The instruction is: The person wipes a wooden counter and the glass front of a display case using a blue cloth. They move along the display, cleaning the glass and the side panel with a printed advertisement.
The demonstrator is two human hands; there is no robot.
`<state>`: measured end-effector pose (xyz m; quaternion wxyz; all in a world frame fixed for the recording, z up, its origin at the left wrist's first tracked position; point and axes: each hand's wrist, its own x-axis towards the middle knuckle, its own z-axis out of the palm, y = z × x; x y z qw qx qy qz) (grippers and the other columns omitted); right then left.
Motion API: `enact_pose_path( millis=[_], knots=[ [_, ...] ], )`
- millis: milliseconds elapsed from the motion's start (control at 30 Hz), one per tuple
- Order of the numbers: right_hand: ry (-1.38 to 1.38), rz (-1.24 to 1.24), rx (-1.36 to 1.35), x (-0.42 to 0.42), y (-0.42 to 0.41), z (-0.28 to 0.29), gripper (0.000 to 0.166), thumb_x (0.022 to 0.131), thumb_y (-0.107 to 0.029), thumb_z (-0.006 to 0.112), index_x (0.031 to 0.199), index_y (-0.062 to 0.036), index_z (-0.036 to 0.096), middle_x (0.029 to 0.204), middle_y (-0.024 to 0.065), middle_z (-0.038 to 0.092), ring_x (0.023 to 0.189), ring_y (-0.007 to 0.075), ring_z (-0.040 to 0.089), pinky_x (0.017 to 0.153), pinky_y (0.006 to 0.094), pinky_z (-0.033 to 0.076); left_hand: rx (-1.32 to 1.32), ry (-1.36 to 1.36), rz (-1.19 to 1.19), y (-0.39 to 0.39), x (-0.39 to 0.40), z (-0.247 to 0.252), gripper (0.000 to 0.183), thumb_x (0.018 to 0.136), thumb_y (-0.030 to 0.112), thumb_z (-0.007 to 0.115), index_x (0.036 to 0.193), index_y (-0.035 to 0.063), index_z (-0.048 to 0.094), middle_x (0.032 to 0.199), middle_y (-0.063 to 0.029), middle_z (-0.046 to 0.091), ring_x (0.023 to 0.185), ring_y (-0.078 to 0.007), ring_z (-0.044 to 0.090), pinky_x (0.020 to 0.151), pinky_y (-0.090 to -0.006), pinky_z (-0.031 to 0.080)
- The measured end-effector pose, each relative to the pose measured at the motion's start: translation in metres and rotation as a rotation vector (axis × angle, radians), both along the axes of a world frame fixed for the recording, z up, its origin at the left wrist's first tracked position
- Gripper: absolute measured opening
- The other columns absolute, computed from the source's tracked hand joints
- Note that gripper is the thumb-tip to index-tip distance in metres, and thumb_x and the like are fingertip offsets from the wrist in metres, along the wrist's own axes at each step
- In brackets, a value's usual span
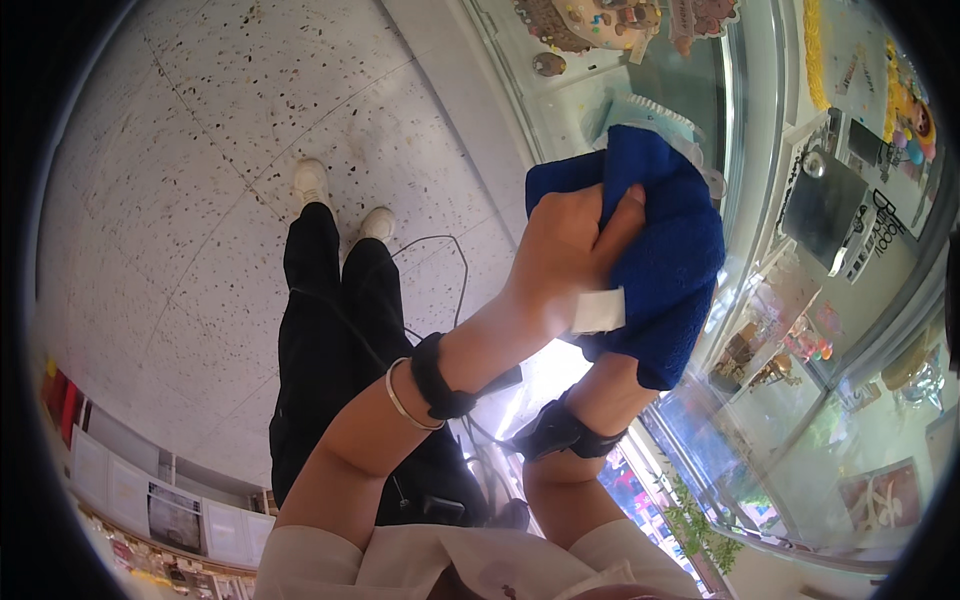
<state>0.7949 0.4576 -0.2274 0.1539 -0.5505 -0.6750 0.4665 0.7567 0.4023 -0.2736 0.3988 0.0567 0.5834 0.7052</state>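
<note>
A dark blue cloth with a white label is bunched in front of me at the right. My left hand grips its near side, the thumb pressed over a fold. The cloth drapes over my right hand; only the wrist and a thin edge of skin show, so its fingers are hidden. Both wrists wear black straps, and a thin bangle circles my left forearm. Just beyond the cloth, a light blue cake stands in a glass display case.
More decorated cakes and small ornaments stand in and around the glass cases. A dark flat tray-like object lies at the right. A thin black cable loops near my legs above the speckled floor. A green plant is at the lower right.
</note>
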Motion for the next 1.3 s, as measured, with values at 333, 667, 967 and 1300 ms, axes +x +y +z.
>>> enact_pose_path(
  millis=[333, 667, 967, 1300],
  knots=[
    [0.45, -0.626, -0.615, -0.018, -0.002, -0.011, 0.031, 0.095, -0.023, 0.053, 0.115, 0.0013, 0.054, 0.105, 0.0099, 0.062, 0.092, 0.0177, 0.062, 0.082, 0.0271, 0.05, -0.155, -0.039, -0.015, 0.001, 0.006, -0.046, 0.044, 0.098, 0.037, 0.047, 0.082, -0.002, 0.061, 0.074, -0.025, 0.061, 0.071, -0.0422, 0.061, 0.06, -0.0412, 0.046],
    [0.588, -0.209, -0.955, -0.066, 0.041, -0.085, 0.025, 0.093, -0.02, 0.054, 0.105, 0.0011, 0.059, 0.098, 0.0123, 0.067, 0.087, 0.0216, 0.066, 0.08, 0.0317, 0.055, -0.044, 0.169, 0.387, -0.003, -0.046, -0.069, 0.034, 0.096, 0.028, 0.053, 0.089, -0.0033, 0.063, 0.073, -0.0166, 0.065, 0.064, -0.0206, 0.059, 0.063, -0.035, 0.047],
    [0.387, -0.08, -1.001, 0.061, -0.012, -0.083, 0.045, 0.095, -0.029, 0.052, 0.129, -0.0005, 0.049, 0.127, 0.0108, 0.056, 0.118, 0.0227, 0.053, 0.102, 0.0364, 0.041, -0.082, -0.265, -0.047, -0.1, -0.025, -0.051, 0.029, 0.083, 0.026, 0.068, 0.092, -0.0012, 0.066, 0.071, -0.0061, 0.062, 0.067, -0.011, 0.058, 0.064, -0.0253, 0.046],
    [0.543, -0.2, -1.123, 0.125, -0.05, -0.083, 0.056, 0.094, -0.034, 0.057, 0.138, -0.0057, 0.039, 0.132, 0.0118, 0.051, 0.119, 0.0235, 0.052, 0.1, 0.0373, 0.043, -0.4, 0.278, -0.277, -0.098, -0.01, -0.011, 0.027, 0.084, 0.028, 0.064, 0.078, 0.0018, 0.06, 0.068, -0.0103, 0.06, 0.064, -0.0285, 0.062, 0.057, -0.0337, 0.048]
  ],
)
